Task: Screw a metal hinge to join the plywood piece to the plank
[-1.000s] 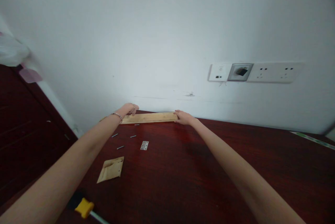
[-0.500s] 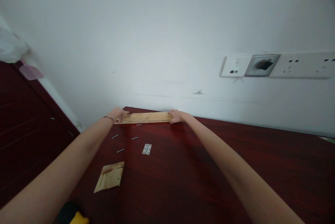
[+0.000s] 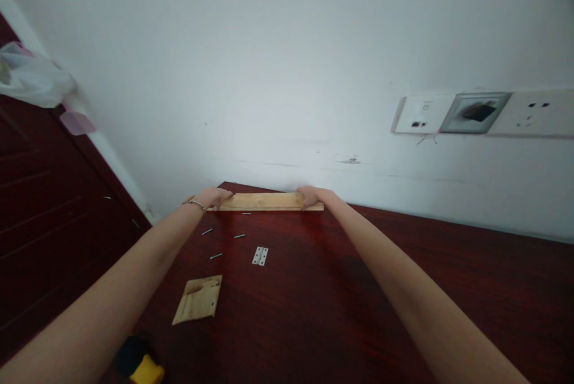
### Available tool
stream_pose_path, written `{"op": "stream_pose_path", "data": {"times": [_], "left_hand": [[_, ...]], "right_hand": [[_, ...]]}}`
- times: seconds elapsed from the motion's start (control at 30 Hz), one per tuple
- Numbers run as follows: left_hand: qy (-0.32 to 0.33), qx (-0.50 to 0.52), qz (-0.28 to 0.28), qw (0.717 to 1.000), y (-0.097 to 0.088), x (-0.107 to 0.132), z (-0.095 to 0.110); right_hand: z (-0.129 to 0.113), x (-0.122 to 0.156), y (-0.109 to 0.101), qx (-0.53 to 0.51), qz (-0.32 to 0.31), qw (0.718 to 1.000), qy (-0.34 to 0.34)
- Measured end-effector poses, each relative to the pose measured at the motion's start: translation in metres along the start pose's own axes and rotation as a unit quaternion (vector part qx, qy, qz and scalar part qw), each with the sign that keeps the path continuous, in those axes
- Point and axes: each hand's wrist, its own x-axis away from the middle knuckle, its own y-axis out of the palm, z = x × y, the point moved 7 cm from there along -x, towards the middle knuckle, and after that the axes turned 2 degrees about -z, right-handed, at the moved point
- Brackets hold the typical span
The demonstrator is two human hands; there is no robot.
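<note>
A long, pale wooden board [image 3: 268, 201] lies along the back edge of the dark red tabletop, close to the wall. My left hand [image 3: 218, 197], with a bracelet at its wrist, grips the board's left end. At the right end my right hand [image 3: 310, 197] is closed over it, thumb on the near side and fingers behind. Several screws [image 3: 216, 256] are scattered in front of the left part of the board. A silver hinge [image 3: 260, 256] lies flat and opened out to their right. Nearer to me is a small wooden piece [image 3: 198, 300] with dark stains.
A yellow and black tool [image 3: 146, 367], partly cut off, sits at the lower left near my left forearm. The white wall [image 3: 287, 73] rises right behind the table [image 3: 305, 312]. Sockets [image 3: 475, 112] are at the right, a dark red door [image 3: 49, 192] at the left.
My view has turned slightly left, so everything appears shifted to the right. Both hands stay on the board, and the screws, hinge and small wooden piece keep their places on the table.
</note>
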Motion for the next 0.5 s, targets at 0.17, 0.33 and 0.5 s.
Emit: {"op": "stream_pose_path", "data": {"times": [0.17,0.33,0.5], "left_hand": [[-0.016,-0.021,-0.019,0.999,-0.002,0.003,-0.004],[-0.019,-0.037,-0.007,0.999,-0.02,0.025,0.0],[-0.002,-0.064,0.021,0.998,-0.045,0.052,0.018]], "right_hand": [[0.0,0.008,-0.004,0.012,0.022,1.0,-0.01],[-0.007,0.03,-0.016,0.03,0.044,0.999,-0.008],[-0.02,0.076,-0.034,0.063,0.068,0.996,-0.004]]}}
